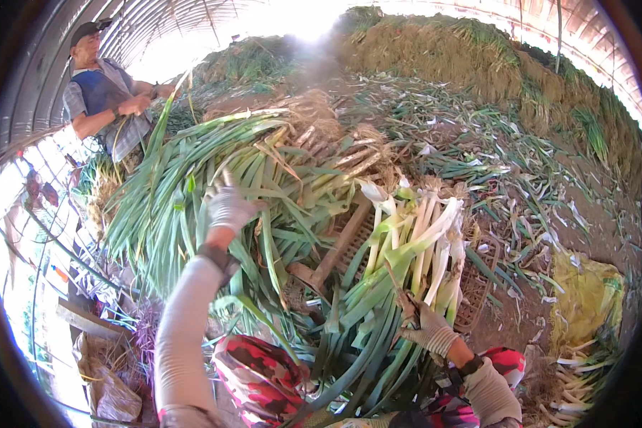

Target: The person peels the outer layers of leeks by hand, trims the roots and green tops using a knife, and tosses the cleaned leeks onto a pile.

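My left hand, left of centre, spreads wide by the leeks; my right hand, lower right, grips a slim tool, best angled clear.

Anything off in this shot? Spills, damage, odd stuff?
Yes: leaf scraps litter the dirt floor beyond and right of the pile of long green stalks, scattered rather than gathered. A yellow sack lies crumpled at right. Some yellow-brown leaves stand out near the left hand.
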A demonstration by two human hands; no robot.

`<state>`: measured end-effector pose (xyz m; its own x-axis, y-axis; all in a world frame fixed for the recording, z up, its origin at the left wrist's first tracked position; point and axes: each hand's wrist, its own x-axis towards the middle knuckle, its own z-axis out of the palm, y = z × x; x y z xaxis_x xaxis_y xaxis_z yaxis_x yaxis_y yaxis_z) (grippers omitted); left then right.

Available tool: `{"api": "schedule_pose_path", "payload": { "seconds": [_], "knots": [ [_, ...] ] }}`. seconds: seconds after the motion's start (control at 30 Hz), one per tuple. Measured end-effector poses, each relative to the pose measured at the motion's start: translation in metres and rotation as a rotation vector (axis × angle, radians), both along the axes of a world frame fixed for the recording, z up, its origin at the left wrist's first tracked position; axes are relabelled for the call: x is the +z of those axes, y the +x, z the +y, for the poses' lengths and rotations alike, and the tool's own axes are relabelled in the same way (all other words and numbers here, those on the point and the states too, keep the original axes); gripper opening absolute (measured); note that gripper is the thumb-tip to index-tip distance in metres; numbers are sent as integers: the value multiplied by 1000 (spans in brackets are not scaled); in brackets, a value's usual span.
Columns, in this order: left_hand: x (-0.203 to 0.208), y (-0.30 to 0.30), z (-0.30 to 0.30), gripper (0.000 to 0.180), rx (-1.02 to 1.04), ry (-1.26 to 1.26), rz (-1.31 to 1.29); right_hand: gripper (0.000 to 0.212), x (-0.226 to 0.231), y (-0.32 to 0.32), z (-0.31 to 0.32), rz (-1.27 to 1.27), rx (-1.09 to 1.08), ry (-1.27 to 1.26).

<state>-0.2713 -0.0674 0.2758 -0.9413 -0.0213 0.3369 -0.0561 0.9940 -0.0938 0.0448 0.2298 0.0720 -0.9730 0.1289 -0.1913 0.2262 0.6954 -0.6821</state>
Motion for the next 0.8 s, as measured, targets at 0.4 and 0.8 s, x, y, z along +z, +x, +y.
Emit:
{"api": "schedule_pose_path", "payload": {
  "seconds": [0.4, 0.8],
  "knots": [
    [-41, -75, -1, 53, -20, 143, -121, 85, 57, 11, 2, -235, -120, 70],
    [-100, 163, 43, 17, -473, 378, -202, 65, 48, 22, 20, 16, -174, 117]
  ]
}}
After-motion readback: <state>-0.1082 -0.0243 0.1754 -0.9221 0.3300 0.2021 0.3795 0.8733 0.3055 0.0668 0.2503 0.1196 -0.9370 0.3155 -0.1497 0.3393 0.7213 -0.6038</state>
